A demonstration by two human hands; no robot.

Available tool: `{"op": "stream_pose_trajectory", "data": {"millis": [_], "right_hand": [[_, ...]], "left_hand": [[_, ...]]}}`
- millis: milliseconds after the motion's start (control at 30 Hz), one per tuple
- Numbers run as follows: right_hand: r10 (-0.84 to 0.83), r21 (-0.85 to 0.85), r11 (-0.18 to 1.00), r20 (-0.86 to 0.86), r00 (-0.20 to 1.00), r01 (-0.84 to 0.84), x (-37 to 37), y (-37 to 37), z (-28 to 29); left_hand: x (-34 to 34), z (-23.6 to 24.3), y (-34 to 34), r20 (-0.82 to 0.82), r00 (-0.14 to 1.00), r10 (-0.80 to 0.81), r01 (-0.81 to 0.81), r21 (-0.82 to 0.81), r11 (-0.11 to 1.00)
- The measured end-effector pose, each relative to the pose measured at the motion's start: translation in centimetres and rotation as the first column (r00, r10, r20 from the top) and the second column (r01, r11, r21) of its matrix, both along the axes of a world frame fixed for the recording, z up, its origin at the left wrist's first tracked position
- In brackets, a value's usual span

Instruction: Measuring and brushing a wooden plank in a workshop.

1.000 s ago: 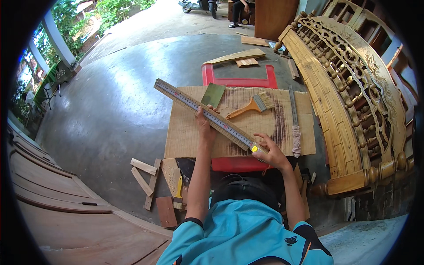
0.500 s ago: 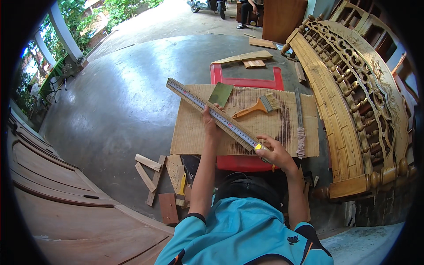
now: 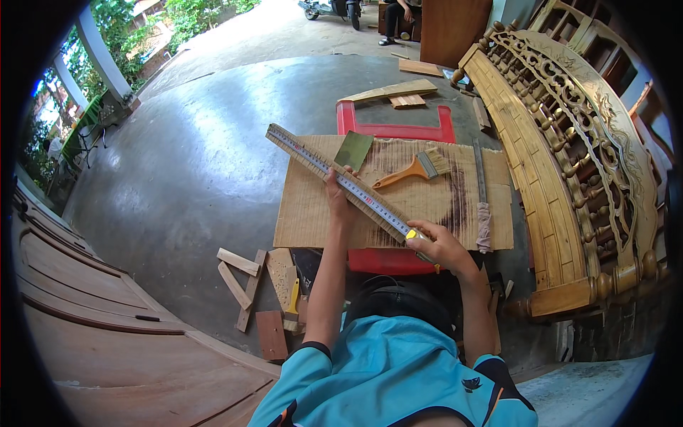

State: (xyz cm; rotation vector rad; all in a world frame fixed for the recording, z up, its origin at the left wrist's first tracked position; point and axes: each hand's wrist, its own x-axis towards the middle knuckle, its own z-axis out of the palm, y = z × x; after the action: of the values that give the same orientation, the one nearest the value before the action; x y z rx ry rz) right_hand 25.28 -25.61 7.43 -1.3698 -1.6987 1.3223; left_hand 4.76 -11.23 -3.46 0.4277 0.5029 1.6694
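Note:
My left hand is closed around the middle of a narrow ribbed brown strip, with the extended blade of a tape measure lying along its upper face. Strip and blade slant from upper left to lower right above a sheet of cardboard. At the lower right end, my right hand grips the tape measure's yellow-marked case, partly hiding it. Behind the strip on the cardboard are a green sheet and a wide paintbrush with an orange handle. A long metal bar with a cloth-wrapped end lies at the right.
The cardboard rests over a red plastic stool; another red frame stands beyond, beside wood offcuts. A carved wooden bench borders the right. Wood pieces and a yellow-handled brush lie left of me. A person sits far back.
The whole view has shifted slightly. The fingers of my right hand have moved a little around the tape measure's case; my left hand keeps its hold on the strip.

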Motion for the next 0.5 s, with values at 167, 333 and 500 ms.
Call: {"op": "stream_pose_trajectory", "data": {"millis": [167, 333, 500], "right_hand": [[0.054, -0.104, 0.993, 0.019, 0.998, -0.052, -1.1, 1.1, -0.1], [0.08, -0.123, 0.99, 0.103, 0.991, -0.068, -3.0, 3.4, -0.9], [0.079, -0.073, 0.995, 0.088, 0.993, -0.072, -4.5, 5.9, -2.0]], "left_hand": [[-0.1, 0.2, -0.3, -0.045, 0.999, -0.03, 0.029, -0.016, 0.999], [-0.1, 1.1, -1.0, -0.071, 0.997, -0.033, 0.032, -0.022, 0.999], [0.3, 1.5, -1.3, -0.09, 0.996, 0.027, -0.027, -0.008, 1.0]]}}
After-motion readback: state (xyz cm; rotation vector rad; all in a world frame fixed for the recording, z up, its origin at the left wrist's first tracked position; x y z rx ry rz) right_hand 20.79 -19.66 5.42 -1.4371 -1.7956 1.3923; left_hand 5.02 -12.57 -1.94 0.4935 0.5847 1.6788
